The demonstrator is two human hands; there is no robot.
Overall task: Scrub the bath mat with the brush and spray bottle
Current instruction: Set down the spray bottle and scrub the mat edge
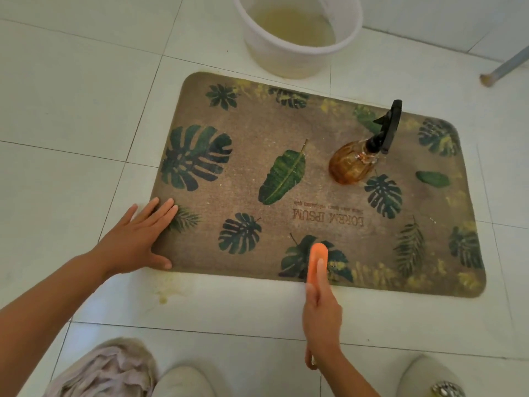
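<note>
- Your left hand [137,239] lies flat and open, fingers spread, pressing the near-left corner of the bath mat [286,173].
- Your right hand [322,316] is wrapped around the orange brush [317,260], forefinger along its back; the head sits on the mat's near edge, bristles probably down.
- The amber spray bottle [353,163] stands on the mat, beyond and to the right of the brush, well clear of both hands.
</note>
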